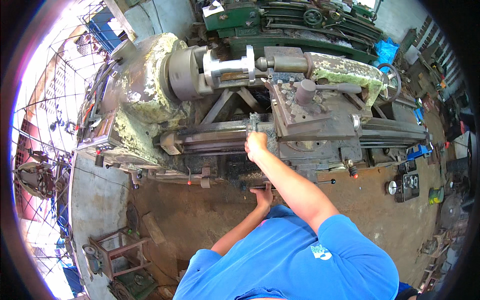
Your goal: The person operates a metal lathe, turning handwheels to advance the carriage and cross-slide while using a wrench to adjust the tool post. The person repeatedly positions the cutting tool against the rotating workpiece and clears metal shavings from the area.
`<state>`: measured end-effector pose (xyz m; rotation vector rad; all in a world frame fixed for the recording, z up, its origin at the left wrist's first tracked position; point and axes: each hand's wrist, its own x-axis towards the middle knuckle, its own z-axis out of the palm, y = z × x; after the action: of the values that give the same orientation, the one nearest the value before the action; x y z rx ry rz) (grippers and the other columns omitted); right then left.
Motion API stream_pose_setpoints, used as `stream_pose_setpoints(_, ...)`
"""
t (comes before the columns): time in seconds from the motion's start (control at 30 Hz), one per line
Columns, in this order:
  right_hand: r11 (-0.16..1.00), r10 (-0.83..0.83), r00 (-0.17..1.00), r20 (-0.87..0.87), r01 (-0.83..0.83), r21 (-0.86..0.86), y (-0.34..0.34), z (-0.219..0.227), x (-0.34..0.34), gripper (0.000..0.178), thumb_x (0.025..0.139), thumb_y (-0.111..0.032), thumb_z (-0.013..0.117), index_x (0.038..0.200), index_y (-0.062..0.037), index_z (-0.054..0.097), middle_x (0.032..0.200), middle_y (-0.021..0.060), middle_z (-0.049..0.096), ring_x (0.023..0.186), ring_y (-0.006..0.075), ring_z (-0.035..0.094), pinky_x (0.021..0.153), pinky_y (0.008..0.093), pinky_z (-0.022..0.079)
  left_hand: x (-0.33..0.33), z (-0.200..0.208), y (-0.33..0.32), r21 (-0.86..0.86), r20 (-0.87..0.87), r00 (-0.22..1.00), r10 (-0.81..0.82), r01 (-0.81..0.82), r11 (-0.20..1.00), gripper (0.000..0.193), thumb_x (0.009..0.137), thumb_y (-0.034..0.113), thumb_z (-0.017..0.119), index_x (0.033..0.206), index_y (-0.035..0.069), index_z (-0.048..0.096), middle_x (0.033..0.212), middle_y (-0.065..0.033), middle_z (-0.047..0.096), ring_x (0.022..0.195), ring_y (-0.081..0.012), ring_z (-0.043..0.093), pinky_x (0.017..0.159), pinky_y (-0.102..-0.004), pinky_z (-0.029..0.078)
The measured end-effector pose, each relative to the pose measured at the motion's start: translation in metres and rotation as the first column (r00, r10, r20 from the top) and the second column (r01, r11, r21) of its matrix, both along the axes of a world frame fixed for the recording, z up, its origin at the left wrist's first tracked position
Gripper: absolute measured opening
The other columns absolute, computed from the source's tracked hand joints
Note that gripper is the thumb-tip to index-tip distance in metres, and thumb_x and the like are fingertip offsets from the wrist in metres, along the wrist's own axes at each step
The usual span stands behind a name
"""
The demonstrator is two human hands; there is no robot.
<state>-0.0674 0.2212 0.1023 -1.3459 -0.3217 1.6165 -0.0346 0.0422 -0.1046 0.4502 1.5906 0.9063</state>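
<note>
Head view shows us leaning over an old lathe (150, 95), its paint flaking off in pale green patches. Our right hand (255, 145) reaches up to the carriage and is closed in a fist around a metal wrench (253, 124) that stands upright on the near edge of the cross slide, just left of the tool post (300, 102). Our left hand (263, 195) sits lower, fingers pressed together and laid against the front of the apron, near a dark handle; whether it grips anything there we cannot tell, since the right forearm crosses in front of it. Up in the chuck (182, 72) a bright stepped workpiece (227, 67) is clamped, with the tailstock (340, 70) centre touching its far end.

As we judge it, the main risk is the wrench slipping off its fastener under a hard pull: our knuckles would then drive into the slide's edges or the tool post bolts. Oily, worn flats on an old machine would make that more likely. Our chest and loose blue shirt (290, 255) hang close to the bed, so any spindle start with us bent this far in could catch cloth. The floor (200, 215) below looks rusty and littered with scrap, which could spoil our footing when we heave
</note>
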Motion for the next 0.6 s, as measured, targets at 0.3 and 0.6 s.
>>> stream_pose_setpoints(0.3, 0.904, 0.341, 0.940, -0.004, -0.327, 0.275, -0.087, 0.044, 0.083, 0.018, 0.099, -0.017, 0.049, 0.087, -0.0055, 0.055, 0.058, -0.0026, 0.042, 0.042, 0.0072, 0.036, 0.038, 0.0244, 0.028, -0.007, 0.054, 0.002, -0.089, 0.134, 0.983, 0.129, -0.117, 0.989, 0.085, 0.094, 0.029, 0.063, 0.139, -0.010, 0.002, 0.105, -0.0212, 0.060, 0.075, -0.0257, 0.066, 0.065, -0.0356, 0.055)
stream_pose_setpoints(0.6, 0.772, -0.331, 0.818, 0.472, -0.053, 0.633, -0.174, 0.039, 0.253, 0.029, 0.104, -0.028, 0.045, 0.085, -0.0067, 0.049, 0.061, -0.0018, 0.044, 0.048, 0.0051, 0.039, 0.042, 0.0219, 0.031, -0.005, 0.075, 0.006, -0.220, 0.183, 0.942, 0.280, -0.239, 0.946, 0.054, 0.093, 0.031, 0.062, 0.123, 0.002, 0.028, 0.092, -0.0168, 0.059, 0.055, -0.0217, 0.061, 0.042, -0.0306, 0.050)
